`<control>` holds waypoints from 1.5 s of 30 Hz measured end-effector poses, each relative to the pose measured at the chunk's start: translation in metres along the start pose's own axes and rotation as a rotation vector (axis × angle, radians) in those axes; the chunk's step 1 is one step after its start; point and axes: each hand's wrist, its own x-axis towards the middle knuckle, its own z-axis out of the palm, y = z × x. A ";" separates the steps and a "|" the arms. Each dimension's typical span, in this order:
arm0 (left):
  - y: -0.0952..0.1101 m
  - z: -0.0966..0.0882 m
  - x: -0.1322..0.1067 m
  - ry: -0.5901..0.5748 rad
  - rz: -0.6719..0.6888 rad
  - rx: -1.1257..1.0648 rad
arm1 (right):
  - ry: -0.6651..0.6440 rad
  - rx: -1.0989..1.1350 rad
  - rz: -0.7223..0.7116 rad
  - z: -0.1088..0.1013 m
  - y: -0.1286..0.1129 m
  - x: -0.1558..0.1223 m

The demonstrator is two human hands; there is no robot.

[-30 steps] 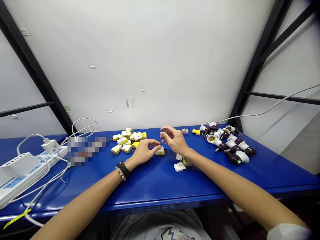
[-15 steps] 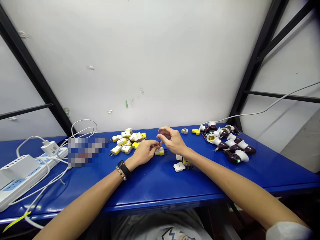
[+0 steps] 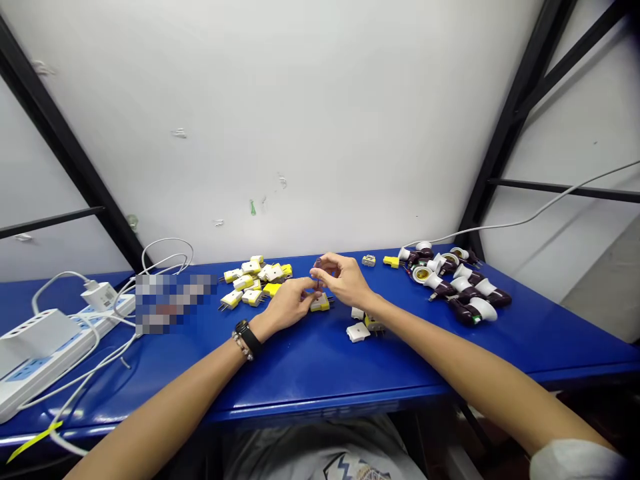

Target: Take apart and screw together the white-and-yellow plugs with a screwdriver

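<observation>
My left hand (image 3: 290,305) rests on the blue table (image 3: 310,367) with its fingers pinched against a yellow and white plug (image 3: 321,304). My right hand (image 3: 345,280) is just above, fingers closed round a small dark tool (image 3: 318,265) whose tip points down at that plug. A black band sits on my left wrist. A pile of several yellow and white plugs (image 3: 255,280) lies just left of my hands. Loose white plug parts (image 3: 359,331) lie under my right forearm.
Several dark and white lamp sockets (image 3: 457,287) lie at the right. A white power strip (image 3: 35,353) with a charger and white cables sits at the far left beside a blurred patch. Black frame bars stand at both sides before a white wall.
My hands have drawn together over the plug. My right hand has dropped a little and brought the small tool down to it.
</observation>
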 end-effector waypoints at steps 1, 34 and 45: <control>0.000 0.001 0.000 0.012 -0.016 -0.037 | 0.025 0.012 0.005 0.000 0.001 0.001; 0.001 -0.009 -0.001 -0.104 0.007 0.061 | 0.017 -0.021 -0.019 0.000 -0.001 -0.002; 0.003 -0.011 -0.001 -0.127 0.021 0.087 | -0.049 0.062 0.017 -0.003 -0.006 -0.001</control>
